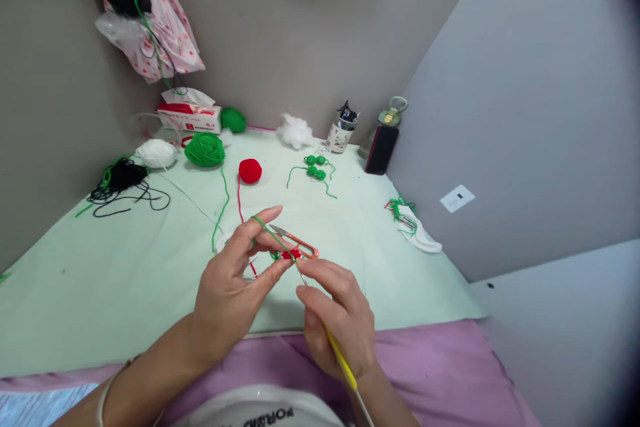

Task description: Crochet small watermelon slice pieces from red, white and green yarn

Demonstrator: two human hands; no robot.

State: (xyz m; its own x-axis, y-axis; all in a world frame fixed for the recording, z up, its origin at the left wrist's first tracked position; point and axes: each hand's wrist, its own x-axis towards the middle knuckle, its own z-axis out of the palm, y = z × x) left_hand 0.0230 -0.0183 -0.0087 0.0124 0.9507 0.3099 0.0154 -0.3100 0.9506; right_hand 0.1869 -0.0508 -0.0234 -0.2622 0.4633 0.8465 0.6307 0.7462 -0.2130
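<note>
My left hand pinches a small red and green crochet piece between thumb and fingers. Over its raised index finger runs a strand of green yarn, stretched down to the piece. My right hand is closed around a crochet hook with a yellow handle, and the hook's metal tip meets the work at my left fingertips. Just beyond the piece lie orange-handled thread snips on the pale green tabletop. Fingers partly cover the crochet piece.
Behind my hands are a red yarn ball, a green yarn ball, white yarn and black yarn. Small green crocheted pieces lie mid-table. A phone leans on a bottle; yarn scraps lie right.
</note>
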